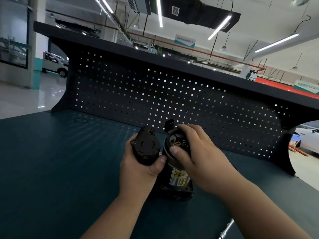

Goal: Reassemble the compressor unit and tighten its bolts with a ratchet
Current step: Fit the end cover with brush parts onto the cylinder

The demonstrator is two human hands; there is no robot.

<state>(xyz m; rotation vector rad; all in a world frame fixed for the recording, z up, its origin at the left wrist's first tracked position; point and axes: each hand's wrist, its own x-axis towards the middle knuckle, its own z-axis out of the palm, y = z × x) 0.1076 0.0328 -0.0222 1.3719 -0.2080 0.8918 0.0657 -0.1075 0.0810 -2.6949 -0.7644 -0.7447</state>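
The compressor body (174, 175), a dark cylinder with a yellow warning label, stands upright on the bench in front of me. Its top end is open and shows inner parts. My right hand (195, 152) grips that open top, thumb on the rim, next to a black connector plug (170, 125). My left hand (143, 166) holds the black end cover (145, 147) just left of the body, its flat face turned toward me. A metal tool, likely the ratchet (227, 229), lies at the bottom edge, partly hidden by my right forearm.
The dark teal bench top (60, 161) stretches left and toward me. A black pegboard back panel (155, 94) with a shelf above rises behind the compressor. Parked cars stand on the shop floor beyond both ends of the bench.
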